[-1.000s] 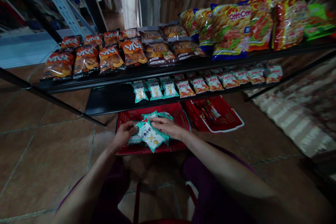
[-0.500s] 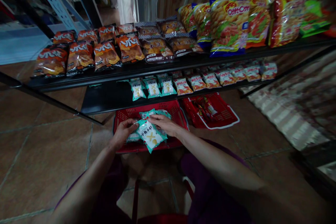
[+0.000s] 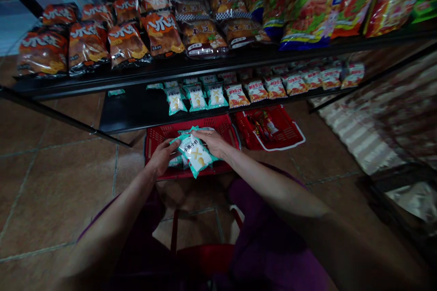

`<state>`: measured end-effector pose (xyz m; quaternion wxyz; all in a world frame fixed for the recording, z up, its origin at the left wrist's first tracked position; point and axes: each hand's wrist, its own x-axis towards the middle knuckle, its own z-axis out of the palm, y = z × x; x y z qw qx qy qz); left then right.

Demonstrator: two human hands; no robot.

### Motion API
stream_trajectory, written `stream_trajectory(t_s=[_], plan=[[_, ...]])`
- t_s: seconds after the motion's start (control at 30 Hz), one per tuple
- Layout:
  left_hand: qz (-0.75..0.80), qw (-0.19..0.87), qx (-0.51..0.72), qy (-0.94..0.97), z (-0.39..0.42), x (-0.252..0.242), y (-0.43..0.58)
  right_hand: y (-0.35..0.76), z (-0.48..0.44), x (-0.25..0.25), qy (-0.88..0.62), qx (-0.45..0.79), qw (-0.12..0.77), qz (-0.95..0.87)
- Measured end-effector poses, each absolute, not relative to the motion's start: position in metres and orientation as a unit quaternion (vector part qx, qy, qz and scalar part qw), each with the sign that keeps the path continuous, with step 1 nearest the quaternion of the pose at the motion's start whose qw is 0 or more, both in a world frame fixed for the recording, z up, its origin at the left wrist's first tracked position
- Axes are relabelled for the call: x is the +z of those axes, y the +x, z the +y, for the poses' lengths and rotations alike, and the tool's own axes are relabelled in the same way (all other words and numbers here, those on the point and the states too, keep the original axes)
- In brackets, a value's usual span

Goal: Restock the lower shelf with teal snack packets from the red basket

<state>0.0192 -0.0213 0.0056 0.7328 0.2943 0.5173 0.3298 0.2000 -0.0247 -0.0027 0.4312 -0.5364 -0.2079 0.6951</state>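
Both hands grip a white and teal snack bag [image 3: 197,152] above a red shopping basket [image 3: 150,145]. My left hand [image 3: 162,157] pinches the bag's left upper edge, thumb and fingers closed. From the other side, my right hand [image 3: 212,142] closes over its upper right part; some of its fingertips are hidden behind the bag. More teal bags [image 3: 175,161] of the same look lie beneath in the basket, partly covered by the hands. Beyond the basket, a few like bags [image 3: 196,97] stand at the front of the lower shelf.
The black lower shelf [image 3: 126,111] also bears red and white snack bags [image 3: 256,90]. Orange bags [image 3: 89,44] and large yellow bags [image 3: 310,7] fill the upper shelf above. A second red basket [image 3: 290,132] with a white handle holds packets on the floor at right.
The view has tipped down and moved closer to the shelves. Both hands keep hold of the snack bag, which now sits slightly higher in the picture.
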Motion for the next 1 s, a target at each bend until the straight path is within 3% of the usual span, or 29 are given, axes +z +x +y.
stream_trajectory(t_s=[0.77, 1.0], plan=[[0.523, 0.733, 0.374, 0.221, -0.017, 0.000, 0.027, 0.199, -0.023, 0.000, -0.532, 0.676, 0.467, -0.206], [0.538, 0.702, 0.416, 0.212, -0.006, 0.003, 0.019, 0.208, -0.029, 0.008, -0.522, 0.738, 0.339, -0.261]])
